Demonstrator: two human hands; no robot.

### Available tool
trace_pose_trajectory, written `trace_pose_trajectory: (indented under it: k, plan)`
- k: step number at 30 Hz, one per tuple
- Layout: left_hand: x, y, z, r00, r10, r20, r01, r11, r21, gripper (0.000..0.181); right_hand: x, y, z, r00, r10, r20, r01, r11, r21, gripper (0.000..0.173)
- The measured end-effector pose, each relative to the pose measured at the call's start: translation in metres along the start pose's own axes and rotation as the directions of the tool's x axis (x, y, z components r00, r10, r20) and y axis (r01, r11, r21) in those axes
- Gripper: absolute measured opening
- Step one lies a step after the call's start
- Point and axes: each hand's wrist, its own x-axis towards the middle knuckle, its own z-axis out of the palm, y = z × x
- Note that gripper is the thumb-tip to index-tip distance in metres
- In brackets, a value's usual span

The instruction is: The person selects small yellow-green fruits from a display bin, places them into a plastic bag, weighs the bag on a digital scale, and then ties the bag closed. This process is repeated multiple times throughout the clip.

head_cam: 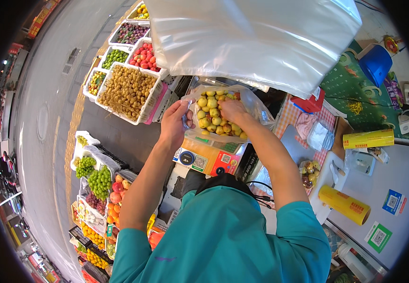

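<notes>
A clear plastic bag (pixel 261 115) lies spread in front of me, full of small yellow-green fruits, some with brown patches (pixel 212 103). My left hand (pixel 178 118) grips the bag's bunched rim at its left side. My right hand (pixel 233 110) reaches into the bag from the right, its fingertips down among the fruits; whether they hold one is hidden. Beneath the bag is a counter surface with printed payment-code cards (pixel 199 162).
Large clear plastic sheets (pixel 254 39) hang above the bag. Crates of longans (pixel 128 90), red fruits (pixel 144 56) and plums (pixel 131 33) stand at upper left, green grapes (pixel 100 182) at lower left. Rolls of yellow cling film (pixel 344 205) and a knife (pixel 339 168) lie at right.
</notes>
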Motion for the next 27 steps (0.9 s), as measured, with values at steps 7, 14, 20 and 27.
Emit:
trace_pose_trajectory:
  k: [7,14,20,27]
  plan:
    - [0.004,0.002,-0.007,1.000,-0.004,-0.029,0.004,1.000,-0.006,0.026,-0.011,0.012,-0.001,0.971,0.240,0.004,-0.167,0.664,0.729,0.035]
    - [0.008,-0.002,-0.018,1.000,-0.005,-0.021,0.004,0.999,-0.044,0.025,-0.038,0.034,-0.001,0.959,0.102,0.263,-0.222,-0.299,0.928,0.024]
    - [0.005,0.001,-0.018,1.000,0.011,-0.004,-0.011,1.000,-0.018,0.026,-0.033,0.041,0.004,0.921,0.223,0.318,-0.211,-0.400,0.892,0.016]
    - [0.004,-0.005,-0.020,1.000,-0.008,-0.010,0.008,1.000,-0.030,0.026,-0.037,0.032,-0.002,0.928,0.250,0.277,-0.212,-0.258,0.943,0.016]
